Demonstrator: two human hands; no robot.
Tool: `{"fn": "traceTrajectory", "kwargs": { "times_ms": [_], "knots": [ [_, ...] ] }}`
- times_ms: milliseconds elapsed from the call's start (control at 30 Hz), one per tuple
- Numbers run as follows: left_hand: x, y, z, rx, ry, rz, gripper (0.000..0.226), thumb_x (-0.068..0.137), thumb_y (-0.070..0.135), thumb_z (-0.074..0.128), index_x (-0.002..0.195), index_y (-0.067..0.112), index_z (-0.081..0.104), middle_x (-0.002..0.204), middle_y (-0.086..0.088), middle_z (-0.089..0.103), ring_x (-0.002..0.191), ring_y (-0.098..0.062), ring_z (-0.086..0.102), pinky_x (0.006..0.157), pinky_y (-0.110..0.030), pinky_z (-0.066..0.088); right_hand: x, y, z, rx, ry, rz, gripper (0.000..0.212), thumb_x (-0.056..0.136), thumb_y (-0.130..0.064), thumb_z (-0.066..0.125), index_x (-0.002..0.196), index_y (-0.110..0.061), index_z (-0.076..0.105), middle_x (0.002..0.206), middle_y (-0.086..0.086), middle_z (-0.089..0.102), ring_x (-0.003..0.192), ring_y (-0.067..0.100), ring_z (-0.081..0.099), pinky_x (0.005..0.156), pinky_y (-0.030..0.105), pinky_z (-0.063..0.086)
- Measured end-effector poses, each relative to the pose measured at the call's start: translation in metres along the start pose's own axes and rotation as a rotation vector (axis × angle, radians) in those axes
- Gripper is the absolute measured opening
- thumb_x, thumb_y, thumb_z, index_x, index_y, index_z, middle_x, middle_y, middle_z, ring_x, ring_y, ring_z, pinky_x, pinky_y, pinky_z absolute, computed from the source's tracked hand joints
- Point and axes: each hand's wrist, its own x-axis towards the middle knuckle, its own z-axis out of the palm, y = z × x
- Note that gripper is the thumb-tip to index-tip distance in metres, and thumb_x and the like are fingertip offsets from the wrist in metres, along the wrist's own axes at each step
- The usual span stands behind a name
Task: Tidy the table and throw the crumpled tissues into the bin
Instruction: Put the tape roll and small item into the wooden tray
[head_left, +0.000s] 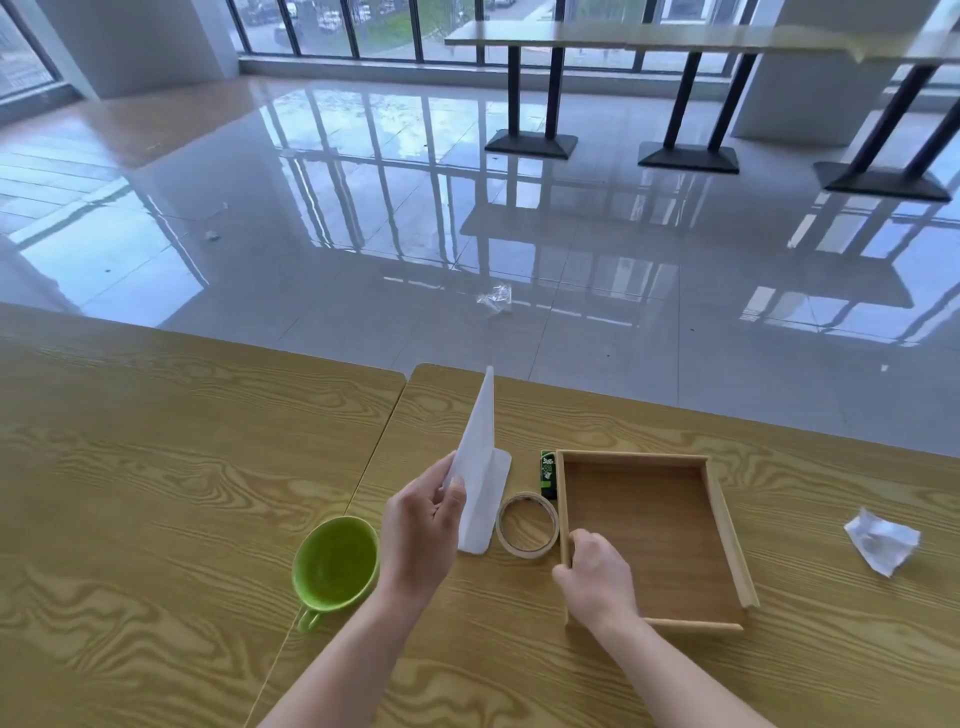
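My left hand (423, 525) rises from the near edge of the tabletop (156, 493) and pinches a white sheet (480, 467), which stands tilted on its edge. My right hand (597, 571) grips the left wall of the wooden tray (722, 519), fingers curled over the rim. A tape roll (526, 525) lies between sheet and tray, and a small green box (547, 473) sits just beside the tray's far left corner. A green cup (335, 564) stands left of my left wrist. One crumpled tissue (881, 540) lies well right of the tray.
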Motion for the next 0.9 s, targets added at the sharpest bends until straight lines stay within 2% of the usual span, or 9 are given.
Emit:
{"fn": "traceTrajectory", "kwargs": {
  "times_ms": [167,300,400,467,533,667,733,800,900],
  "knots": [
    [0.02,-0.009,-0.002,-0.003,-0.015,0.0,0.021,0.093,0.028,0.044,0.102,0.038,0.061,0.056,-0.006,0.05,0.05,-0.007,0.036,0.048,-0.029,0.032,0.013,-0.014,0.0,-0.005,0.002,0.018,0.007,0.085,-0.015,0.056,0.092,-0.015,0.055,0.09,0.0,0.056,0.081,0.019,0.056,0.071,0.029,0.046],
    [0.035,-0.012,-0.003,0.006,-0.044,0.035,0.027,0.094,0.029,0.044,0.089,0.052,0.057,0.054,0.007,0.044,0.05,-0.007,0.038,0.047,-0.026,0.03,0.021,-0.02,0.001,0.012,0.016,0.04,0.015,0.086,-0.014,0.057,0.101,-0.014,0.058,0.091,-0.001,0.055,0.08,0.016,0.055,0.068,0.026,0.043],
    [0.044,-0.013,-0.003,-0.003,-0.062,0.039,0.031,0.095,0.026,0.046,0.101,0.051,0.063,0.057,0.005,0.05,0.05,-0.007,0.041,0.047,-0.022,0.031,0.029,-0.024,0.001,0.026,0.024,0.051,0.023,0.086,-0.015,0.056,0.109,-0.013,0.058,0.096,0.0,0.056,0.084,0.018,0.054,0.07,0.026,0.039],
    [0.049,-0.014,-0.001,0.009,-0.057,0.033,0.029,0.095,0.026,0.046,0.107,0.049,0.06,0.061,-0.001,0.055,0.051,-0.008,0.043,0.046,-0.021,0.031,0.036,-0.027,0.001,0.029,0.01,0.063,0.019,0.085,-0.015,0.055,0.104,-0.014,0.056,0.099,0.002,0.056,0.086,0.02,0.053,0.072,0.028,0.04],
    [0.055,-0.014,0.002,0.014,-0.04,0.018,0.027,0.095,0.027,0.045,0.108,0.043,0.062,0.061,-0.005,0.056,0.051,-0.01,0.042,0.047,-0.026,0.033,0.043,-0.029,0.0,0.029,0.0,0.062,0.012,0.085,-0.015,0.054,0.097,-0.016,0.053,0.097,0.002,0.056,0.084,0.02,0.052,0.072,0.029,0.041],
    [0.067,-0.013,0.009,0.01,0.007,-0.031,0.031,0.098,0.022,0.049,0.116,0.036,0.069,0.063,-0.003,0.062,0.055,-0.018,0.051,0.049,-0.031,0.039,0.059,-0.03,0.001,0.055,0.009,0.015,0.024,0.087,-0.016,0.058,0.11,-0.014,0.057,0.095,-0.002,0.052,0.084,0.017,0.05,0.071,0.025,0.038],
    [0.071,-0.013,0.01,0.022,0.024,-0.022,0.029,0.097,0.024,0.048,0.108,0.04,0.069,0.064,-0.008,0.063,0.058,-0.026,0.053,0.049,-0.032,0.038,0.065,-0.033,0.001,0.063,0.014,-0.006,0.024,0.086,-0.016,0.059,0.11,-0.014,0.057,0.095,-0.002,0.053,0.082,0.016,0.05,0.069,0.024,0.037],
    [0.075,-0.014,0.01,0.037,0.038,-0.032,0.022,0.094,0.026,0.046,0.092,0.04,0.063,0.065,-0.014,0.061,0.058,-0.03,0.052,0.051,-0.031,0.036,0.068,-0.035,0.0,0.058,0.003,-0.008,0.022,0.086,-0.015,0.058,0.109,-0.014,0.057,0.095,-0.002,0.054,0.082,0.016,0.051,0.068,0.024,0.038],
    [0.081,-0.016,0.007,0.012,0.049,-0.054,0.018,0.091,0.03,0.044,0.081,0.036,0.057,0.064,-0.018,0.056,0.054,-0.021,0.042,0.053,-0.03,0.032,0.072,-0.04,0.0,0.063,0.004,0.003,0.022,0.087,-0.017,0.058,0.109,-0.014,0.058,0.095,-0.001,0.054,0.084,0.018,0.053,0.07,0.026,0.04]
  ]
}}
